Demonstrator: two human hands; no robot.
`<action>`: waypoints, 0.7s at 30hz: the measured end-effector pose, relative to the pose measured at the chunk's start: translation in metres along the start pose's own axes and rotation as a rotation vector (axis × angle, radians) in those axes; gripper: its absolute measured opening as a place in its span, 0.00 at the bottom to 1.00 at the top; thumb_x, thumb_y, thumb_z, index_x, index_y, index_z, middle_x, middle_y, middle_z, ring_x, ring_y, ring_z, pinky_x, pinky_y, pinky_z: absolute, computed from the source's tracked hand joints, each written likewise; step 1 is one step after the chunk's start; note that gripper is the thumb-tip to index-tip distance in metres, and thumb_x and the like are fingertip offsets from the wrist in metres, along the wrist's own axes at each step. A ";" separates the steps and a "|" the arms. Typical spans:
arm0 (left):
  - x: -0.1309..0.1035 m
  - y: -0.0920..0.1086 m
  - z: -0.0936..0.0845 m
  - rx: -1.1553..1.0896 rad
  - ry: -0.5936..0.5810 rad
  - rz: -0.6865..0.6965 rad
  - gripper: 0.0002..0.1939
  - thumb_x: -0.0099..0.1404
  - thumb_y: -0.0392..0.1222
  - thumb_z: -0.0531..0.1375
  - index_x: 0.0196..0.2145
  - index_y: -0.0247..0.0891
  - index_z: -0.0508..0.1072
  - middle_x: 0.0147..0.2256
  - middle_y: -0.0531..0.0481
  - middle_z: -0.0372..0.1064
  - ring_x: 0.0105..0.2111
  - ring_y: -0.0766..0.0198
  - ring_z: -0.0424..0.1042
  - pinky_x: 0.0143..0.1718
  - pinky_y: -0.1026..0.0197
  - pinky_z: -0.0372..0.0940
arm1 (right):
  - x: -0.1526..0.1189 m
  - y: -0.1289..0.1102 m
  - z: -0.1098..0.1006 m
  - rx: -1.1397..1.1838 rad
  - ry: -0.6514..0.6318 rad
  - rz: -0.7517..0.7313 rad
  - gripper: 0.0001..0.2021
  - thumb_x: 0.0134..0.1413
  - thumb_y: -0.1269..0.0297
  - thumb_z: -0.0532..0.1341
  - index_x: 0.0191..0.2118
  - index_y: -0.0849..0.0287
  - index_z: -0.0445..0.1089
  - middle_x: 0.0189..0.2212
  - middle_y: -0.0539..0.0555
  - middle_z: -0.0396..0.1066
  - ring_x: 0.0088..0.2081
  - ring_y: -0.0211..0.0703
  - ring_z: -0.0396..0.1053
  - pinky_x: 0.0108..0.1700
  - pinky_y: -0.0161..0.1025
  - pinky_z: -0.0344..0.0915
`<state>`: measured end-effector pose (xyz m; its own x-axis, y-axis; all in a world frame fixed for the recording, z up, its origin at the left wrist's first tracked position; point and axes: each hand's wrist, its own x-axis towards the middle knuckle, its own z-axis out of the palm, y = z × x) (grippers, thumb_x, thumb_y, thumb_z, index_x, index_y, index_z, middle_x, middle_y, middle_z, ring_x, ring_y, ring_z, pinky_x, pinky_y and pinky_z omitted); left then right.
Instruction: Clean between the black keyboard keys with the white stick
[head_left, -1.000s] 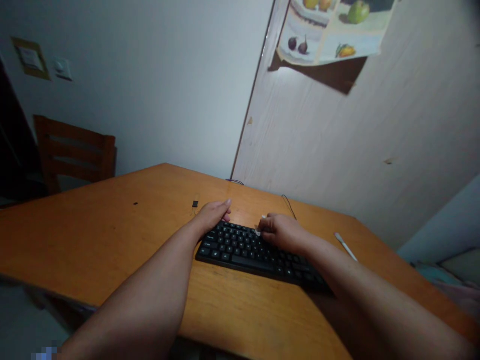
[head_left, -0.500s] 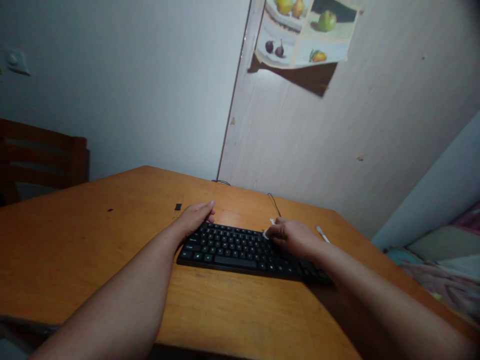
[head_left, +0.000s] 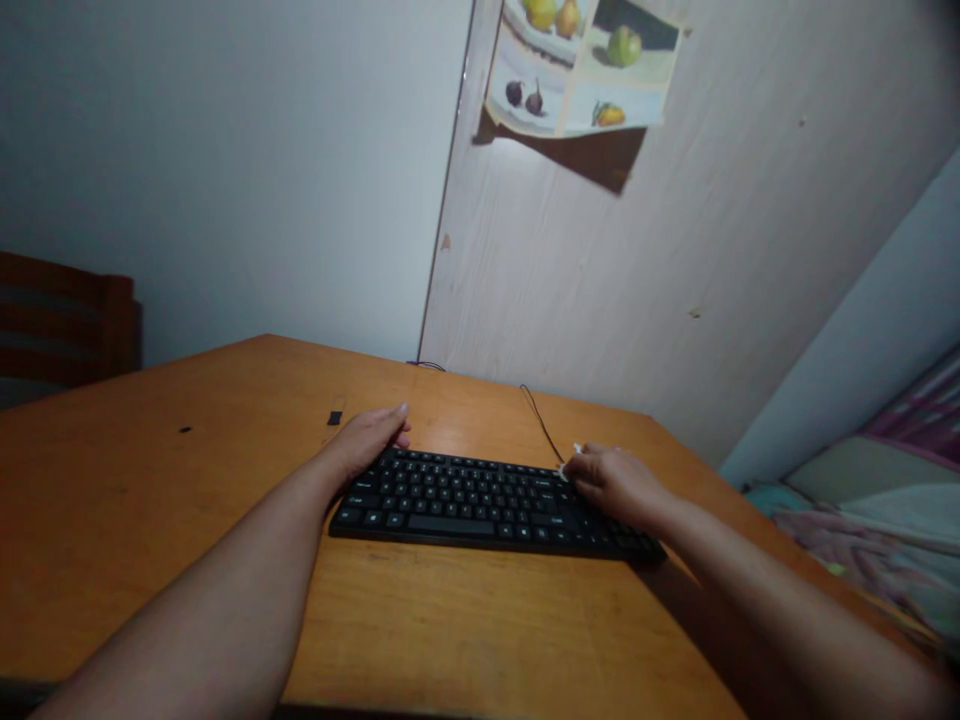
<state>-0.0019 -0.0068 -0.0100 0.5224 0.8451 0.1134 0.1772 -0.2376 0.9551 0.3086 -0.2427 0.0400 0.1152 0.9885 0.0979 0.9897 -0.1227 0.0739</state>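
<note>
A black keyboard lies on the wooden table. At its upper left corner rests my left hand, gripping the keyboard's edge with the thumb pointing up and away. My right hand is over the right part of the keyboard, its fingers pinched on a small white tissue at the back row of keys. The number keys are partly hidden beneath this hand.
A thin black cable runs from the keyboard toward the wall. A small black piece lies left of my left hand. A wooden chair stands at the left, fabric lies at the right, and fruit pictures hang ahead.
My right hand has slid right along the back of the keyboard with the tissue, uncovering more keys. The whole view has shifted slightly; my left hand stays at the same corner.
</note>
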 end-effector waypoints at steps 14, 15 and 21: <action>0.005 -0.005 -0.001 -0.010 -0.005 -0.011 0.34 0.57 0.72 0.53 0.36 0.35 0.72 0.30 0.46 0.74 0.30 0.57 0.71 0.31 0.60 0.61 | 0.005 0.028 -0.002 0.137 0.057 0.139 0.11 0.58 0.60 0.56 0.38 0.57 0.74 0.36 0.56 0.75 0.36 0.45 0.70 0.35 0.37 0.59; 0.005 -0.005 -0.001 -0.007 -0.002 -0.012 0.34 0.57 0.72 0.52 0.36 0.35 0.72 0.30 0.45 0.74 0.30 0.57 0.71 0.31 0.60 0.62 | 0.011 0.018 -0.003 0.170 0.077 0.119 0.11 0.58 0.60 0.56 0.38 0.57 0.73 0.35 0.55 0.75 0.36 0.44 0.70 0.35 0.38 0.59; 0.004 -0.004 0.002 -0.006 0.008 -0.004 0.34 0.58 0.72 0.51 0.35 0.35 0.72 0.30 0.45 0.74 0.30 0.57 0.71 0.31 0.59 0.62 | 0.050 -0.065 -0.007 0.257 0.132 -0.082 0.10 0.60 0.60 0.56 0.40 0.57 0.73 0.37 0.55 0.74 0.36 0.42 0.69 0.36 0.36 0.59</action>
<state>0.0012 -0.0035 -0.0141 0.5153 0.8497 0.1117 0.1742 -0.2314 0.9571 0.2497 -0.1863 0.0473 0.0387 0.9720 0.2316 0.9863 0.0000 -0.1648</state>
